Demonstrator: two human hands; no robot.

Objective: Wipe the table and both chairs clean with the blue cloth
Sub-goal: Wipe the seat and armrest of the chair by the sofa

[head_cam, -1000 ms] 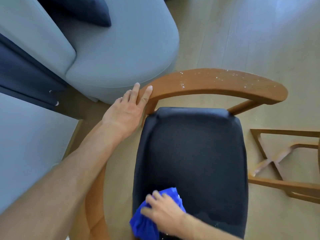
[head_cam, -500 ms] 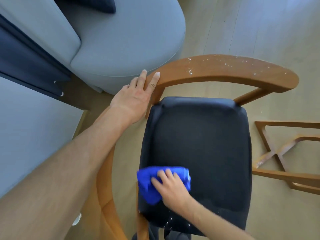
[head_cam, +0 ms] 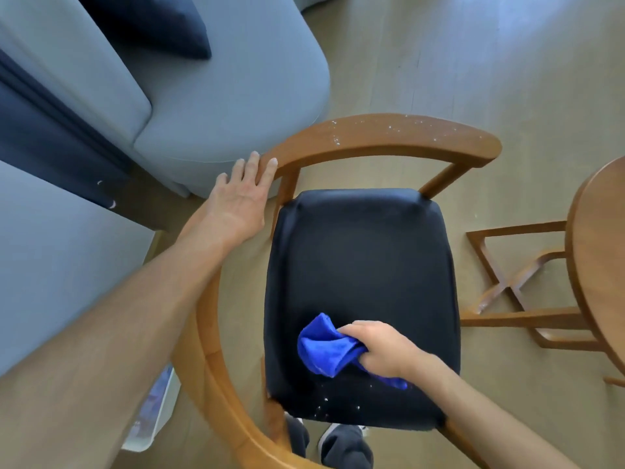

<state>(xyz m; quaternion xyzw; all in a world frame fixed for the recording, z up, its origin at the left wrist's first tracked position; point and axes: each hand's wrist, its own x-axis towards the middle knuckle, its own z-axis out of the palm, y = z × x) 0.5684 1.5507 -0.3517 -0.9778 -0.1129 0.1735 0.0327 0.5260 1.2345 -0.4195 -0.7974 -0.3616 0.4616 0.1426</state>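
Fingers of the right hand grip the blue cloth on the black seat, low in the frame. Left hand rests flat on the wooden chair rail, fingers straight.

Left hand flat with straight fingers; right hand curled.

The cloth is lying on the chair seat's near part, the sofa is sitting behind and left, and the worktop is standing at the right.
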